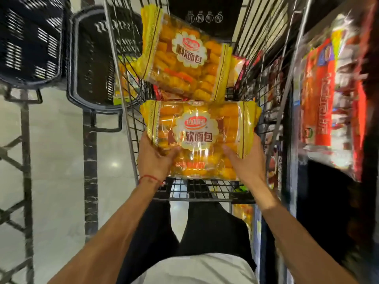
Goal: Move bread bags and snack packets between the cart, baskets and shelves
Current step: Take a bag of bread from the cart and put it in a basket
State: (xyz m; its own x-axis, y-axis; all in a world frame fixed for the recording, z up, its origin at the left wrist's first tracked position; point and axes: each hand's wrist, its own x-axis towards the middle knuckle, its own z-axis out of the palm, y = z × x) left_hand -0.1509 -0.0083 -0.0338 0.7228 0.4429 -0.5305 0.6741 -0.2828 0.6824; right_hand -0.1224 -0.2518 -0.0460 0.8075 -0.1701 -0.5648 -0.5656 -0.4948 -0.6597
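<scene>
I hold a yellow bread bag (200, 138) with both hands over the near end of the wire cart (205, 193). My left hand (153, 158) grips its lower left side, thumb on the front. My right hand (245, 158) grips its lower right side the same way. A second yellow bread bag (184, 56) lies tilted farther back in the cart, on top of red snack packets (240, 68). Two dark plastic baskets (88, 64) (30, 39) sit on stands to the left of the cart.
Shelves on the right hold red and orange snack packets (320, 95), close against the cart's side. Dark metal basket stands (90, 160) rise from the pale tiled floor (57, 152) on the left. My legs are right behind the cart.
</scene>
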